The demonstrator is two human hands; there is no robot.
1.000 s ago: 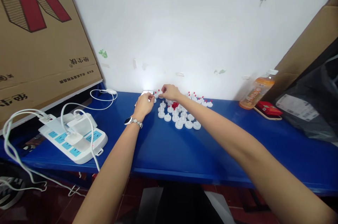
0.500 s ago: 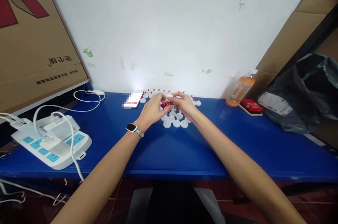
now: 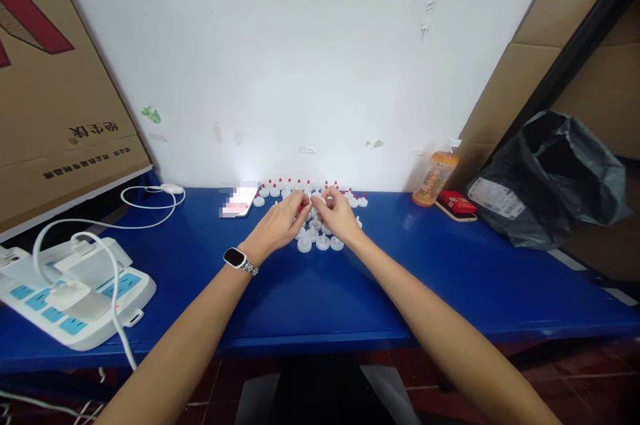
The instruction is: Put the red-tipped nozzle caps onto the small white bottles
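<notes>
- Drawing back from the row by the wall, both hands now meet mid-frame over the white caps [image 3: 317, 242].
- Left hand [image 3: 281, 223] pinches what looks like a small red piece [image 3: 301, 208].
- Right hand [image 3: 338, 215] is curled narrow beside it; its hold is unclear.

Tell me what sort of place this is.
Likely a makeshift home or small-shop workbench: a blue table against a bare wall, rows of small white caps, stacked cardboard boxes and a power strip.

Small white caps [image 3: 323, 243], round and flat-based, cluster at frame centre; a row of red-tipped caps [image 3: 362, 201] stands just behind them.
</notes>
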